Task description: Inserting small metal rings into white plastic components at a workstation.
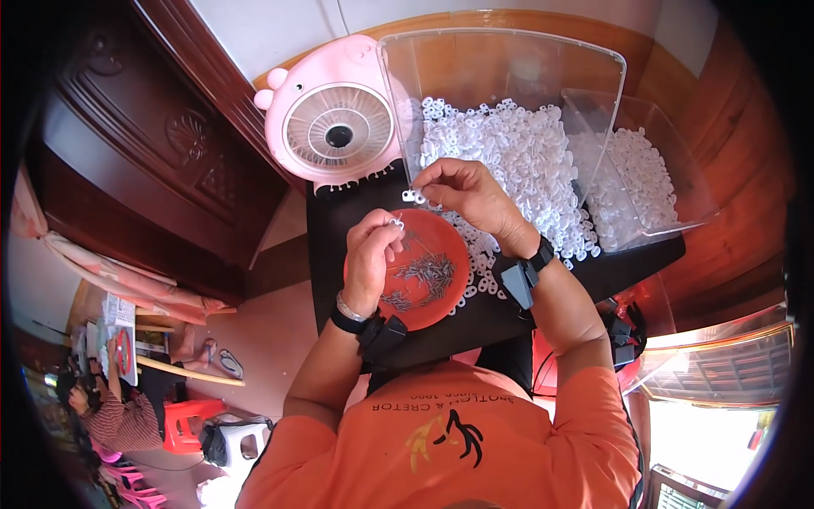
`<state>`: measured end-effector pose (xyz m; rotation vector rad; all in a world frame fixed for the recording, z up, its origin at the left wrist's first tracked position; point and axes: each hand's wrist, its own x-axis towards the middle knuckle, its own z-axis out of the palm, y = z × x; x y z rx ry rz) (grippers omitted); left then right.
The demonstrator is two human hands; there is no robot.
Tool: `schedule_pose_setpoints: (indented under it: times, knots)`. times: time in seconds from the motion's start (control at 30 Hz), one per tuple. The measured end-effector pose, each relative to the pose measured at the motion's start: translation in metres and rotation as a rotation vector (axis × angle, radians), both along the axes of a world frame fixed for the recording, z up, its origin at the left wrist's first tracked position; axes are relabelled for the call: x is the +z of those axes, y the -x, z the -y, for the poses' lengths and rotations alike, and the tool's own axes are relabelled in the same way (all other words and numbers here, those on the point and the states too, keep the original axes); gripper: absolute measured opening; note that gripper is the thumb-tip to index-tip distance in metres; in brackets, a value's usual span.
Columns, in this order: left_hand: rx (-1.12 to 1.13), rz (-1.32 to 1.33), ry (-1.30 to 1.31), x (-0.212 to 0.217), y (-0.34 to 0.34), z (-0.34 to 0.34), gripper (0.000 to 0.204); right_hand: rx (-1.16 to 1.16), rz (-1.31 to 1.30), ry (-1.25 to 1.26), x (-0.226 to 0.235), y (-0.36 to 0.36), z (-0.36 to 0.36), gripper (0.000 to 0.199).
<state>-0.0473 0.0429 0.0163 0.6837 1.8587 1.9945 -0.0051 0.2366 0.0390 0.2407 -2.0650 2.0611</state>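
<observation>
far left, a pink round fan (pixel 332 127) stands at the far edge of the black table (pixel 339 220). the left hand (pixel 370 254) hovers over the red dish (pixel 432 270) of thin metal pins (pixel 424 271), thumb and forefinger pinched nearly closed on a small white ring (pixel 396 223), probably with a pin in it, though that is too small to tell. just right and farther, the right hand (pixel 466 197) pinches a short cluster of white rings (pixel 413 197) in closed fingertips, beside the heap of white rings (pixel 517 161) in the clear bin (pixel 500 59). a second clear bin (pixel 670 161) sits far right. the risk i judge: the tiny ring slips from so light a pinch and drops among the pins, or a wrist nudges loose rings off the table edge.
</observation>
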Motion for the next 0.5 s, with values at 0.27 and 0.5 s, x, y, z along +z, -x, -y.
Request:
schedule_pose_setpoints:
  times: [0.27, 0.5]
  knots:
    - [-0.041, -0.087, -0.105, -0.009, -0.002, -0.002, 0.015, 0.084, -0.051, -0.240, -0.009, 0.002, 0.013, 0.011]
    - [-0.061, 0.179, -0.304, -0.014, 0.004, 0.000, 0.014, 0.124, -0.207, -0.297, -0.011, 0.003, 0.016, 0.019]
